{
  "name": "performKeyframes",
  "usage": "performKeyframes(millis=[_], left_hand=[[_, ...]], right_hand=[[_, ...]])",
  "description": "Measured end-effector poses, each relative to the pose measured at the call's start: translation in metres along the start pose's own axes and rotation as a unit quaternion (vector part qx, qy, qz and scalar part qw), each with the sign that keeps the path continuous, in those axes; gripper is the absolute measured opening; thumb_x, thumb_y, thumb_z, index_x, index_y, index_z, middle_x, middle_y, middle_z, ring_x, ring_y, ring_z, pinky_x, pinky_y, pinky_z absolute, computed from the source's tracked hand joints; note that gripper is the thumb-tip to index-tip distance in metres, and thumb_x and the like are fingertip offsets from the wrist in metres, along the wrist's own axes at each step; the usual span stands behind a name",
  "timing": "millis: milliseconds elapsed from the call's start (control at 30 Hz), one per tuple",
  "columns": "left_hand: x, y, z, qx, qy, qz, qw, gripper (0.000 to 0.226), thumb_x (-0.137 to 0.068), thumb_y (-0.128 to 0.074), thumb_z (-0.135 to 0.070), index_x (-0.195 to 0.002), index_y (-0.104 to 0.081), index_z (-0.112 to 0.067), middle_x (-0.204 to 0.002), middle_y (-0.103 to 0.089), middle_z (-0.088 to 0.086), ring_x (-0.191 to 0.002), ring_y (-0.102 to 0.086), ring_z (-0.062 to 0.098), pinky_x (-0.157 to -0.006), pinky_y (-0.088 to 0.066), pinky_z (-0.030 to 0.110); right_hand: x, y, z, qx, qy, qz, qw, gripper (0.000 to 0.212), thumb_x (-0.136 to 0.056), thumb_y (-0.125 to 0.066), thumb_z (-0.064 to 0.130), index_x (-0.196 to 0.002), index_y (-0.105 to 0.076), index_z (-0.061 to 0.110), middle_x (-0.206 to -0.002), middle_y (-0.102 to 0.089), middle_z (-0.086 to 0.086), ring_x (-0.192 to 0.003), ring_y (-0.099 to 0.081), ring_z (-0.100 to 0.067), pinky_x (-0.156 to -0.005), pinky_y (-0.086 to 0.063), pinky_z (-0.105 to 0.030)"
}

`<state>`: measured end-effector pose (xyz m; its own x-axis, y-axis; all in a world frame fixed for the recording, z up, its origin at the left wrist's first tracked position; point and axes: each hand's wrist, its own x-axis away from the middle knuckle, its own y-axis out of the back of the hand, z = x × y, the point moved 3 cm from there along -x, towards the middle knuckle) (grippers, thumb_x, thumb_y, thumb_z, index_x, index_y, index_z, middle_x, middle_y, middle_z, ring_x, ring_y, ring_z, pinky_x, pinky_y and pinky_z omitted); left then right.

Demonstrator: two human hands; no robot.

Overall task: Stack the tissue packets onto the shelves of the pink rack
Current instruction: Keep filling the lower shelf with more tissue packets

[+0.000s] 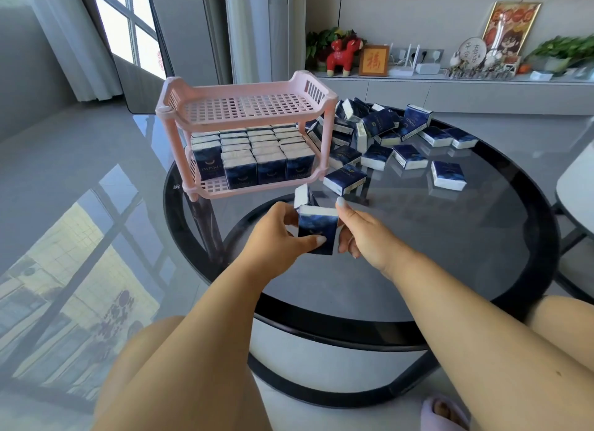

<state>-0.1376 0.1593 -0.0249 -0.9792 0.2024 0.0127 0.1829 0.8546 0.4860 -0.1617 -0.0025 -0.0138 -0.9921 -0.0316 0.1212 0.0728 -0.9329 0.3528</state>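
Both hands pinch one tissue packet [318, 233] upright above the table's near edge: left hand [276, 238], right hand [363, 234]. Keep it upright; slot it into the pink rack [244, 132] lower shelf's front gap.

Bright daylight enters through the window [128, 29], up and left of the pink rack [244, 132]. Left of the rack, the glossy floor [80, 238] carries a strong pale reflection of the window panes. The dark glass table [418, 238] below and right of the rack mirrors the packets lying on it. Wide-angle distortion bends straight lines toward the edges. Things behind the rack look slightly soft.
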Motion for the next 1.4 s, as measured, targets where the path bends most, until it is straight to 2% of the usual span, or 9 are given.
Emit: performKeyframes(millis=[167, 433, 633, 933, 1067, 1133, 1200, 1267, 1400], left_hand=[[-0.002, 0.001, -0.001, 0.051, 0.005, -0.004, 0.999, 0.054, -0.074, -0.082, -0.035, -0.116, -0.05, -0.023, -0.114, -0.061, -0.008, -0.075, -0.056, 0.009, -0.058, -0.041, 0.02], [-0.004, 0.016, 0.001, 0.074, -0.02, -0.018, 0.997, 0.056, -0.067, -0.088, -0.029, -0.114, -0.057, -0.025, -0.108, -0.068, -0.007, -0.092, -0.068, 0.02, -0.082, -0.058, 0.044], [0.004, 0.019, 0.002, 0.025, -0.031, -0.003, 0.999, 0.06, -0.067, -0.088, -0.024, -0.117, -0.053, -0.026, -0.096, -0.064, -0.019, -0.084, -0.061, -0.005, -0.062, -0.046, 0.003], [0.002, 0.056, 0.019, -0.022, 0.017, 0.041, 0.999, 0.065, -0.077, -0.07, -0.003, -0.132, -0.045, -0.027, -0.115, -0.049, -0.001, -0.077, -0.055, 0.012, -0.062, -0.045, 0.024], [-0.002, 0.097, 0.035, 0.108, 0.078, -0.179, 0.975, 0.034, -0.08, -0.052, 0.005, -0.108, -0.053, -0.015, -0.089, -0.055, 0.004, -0.065, -0.05, 0.018, -0.056, -0.047, 0.035], [-0.006, 0.11, 0.044, 0.135, 0.091, -0.28, 0.946, 0.027, -0.084, -0.052, -0.002, -0.105, -0.049, -0.019, -0.103, -0.058, 0.006, -0.074, -0.054, 0.018, -0.053, -0.048, 0.031], [-0.015, 0.117, 0.053, 0.135, 0.078, -0.318, 0.935, 0.034, -0.084, -0.056, -0.006, -0.114, -0.047, -0.022, -0.116, -0.054, 0.003, -0.095, -0.057, 0.019, -0.071, -0.056, 0.037], [-0.025, 0.118, 0.058, 0.147, 0.057, -0.289, 0.944, 0.051, -0.081, -0.057, -0.002, -0.126, -0.046, -0.024, -0.119, -0.055, 0.001, -0.104, -0.058, 0.023, -0.088, -0.054, 0.04], [-0.034, 0.118, 0.06, 0.216, 0.024, -0.191, 0.957, 0.076, -0.065, -0.048, 0.0, -0.134, -0.046, -0.029, -0.125, -0.055, -0.001, -0.106, -0.054, 0.021, -0.086, -0.051, 0.036]], right_hand=[[-0.004, -0.001, 0.006, 0.003, 0.074, -0.031, 0.997, 0.048, -0.088, -0.028, 0.06, -0.11, -0.056, 0.029, -0.108, -0.053, 0.011, -0.106, -0.05, -0.001, -0.091, -0.036, -0.014], [-0.011, -0.007, 0.009, -0.011, 0.127, 0.015, 0.992, 0.04, -0.081, -0.06, 0.046, -0.112, -0.041, 0.031, -0.117, -0.059, 0.005, -0.112, -0.053, -0.009, -0.096, -0.042, -0.03], [-0.02, -0.014, 0.03, 0.267, 0.183, 0.055, 0.945, 0.068, -0.084, -0.068, 0.035, -0.143, -0.035, 0.034, -0.143, -0.036, 0.01, -0.129, -0.033, -0.004, -0.102, -0.025, -0.019], [-0.041, -0.015, 0.066, 0.348, 0.19, 0.081, 0.915, 0.045, -0.077, -0.073, 0.04, -0.115, -0.053, 0.028, -0.1, -0.047, 0.015, -0.094, -0.048, -0.009, -0.073, -0.039, -0.019], [-0.054, -0.026, 0.09, 0.291, 0.232, 0.041, 0.927, 0.045, -0.078, -0.073, 0.039, -0.115, -0.052, 0.024, -0.096, -0.048, 0.019, -0.086, -0.045, 0.0, -0.074, -0.034, -0.01], [-0.061, -0.041, 0.101, 0.283, 0.253, 0.045, 0.924, 0.048, -0.078, -0.073, 0.037, -0.118, -0.052, 0.022, -0.1, -0.051, 0.017, -0.089, -0.046, 0.0, -0.078, -0.036, -0.008], [-0.069, -0.055, 0.109, 0.273, 0.27, 0.041, 0.922, 0.056, -0.078, -0.074, 0.037, -0.126, -0.051, 0.019, -0.111, -0.051, 0.014, -0.1, -0.047, -0.002, -0.085, -0.038, -0.018], [-0.079, -0.068, 0.115, 0.257, 0.281, 0.036, 0.924, 0.059, -0.077, -0.075, 0.036, -0.128, -0.05, 0.017, -0.114, -0.051, 0.011, -0.103, -0.046, -0.004, -0.086, -0.035, -0.018], [-0.098, -0.088, 0.123, 0.228, 0.307, 0.022, 0.924, 0.048, -0.076, -0.077, 0.033, -0.116, -0.055, 0.015, -0.103, -0.056, 0.006, -0.093, -0.051, -0.01, -0.079, -0.04, -0.021]])
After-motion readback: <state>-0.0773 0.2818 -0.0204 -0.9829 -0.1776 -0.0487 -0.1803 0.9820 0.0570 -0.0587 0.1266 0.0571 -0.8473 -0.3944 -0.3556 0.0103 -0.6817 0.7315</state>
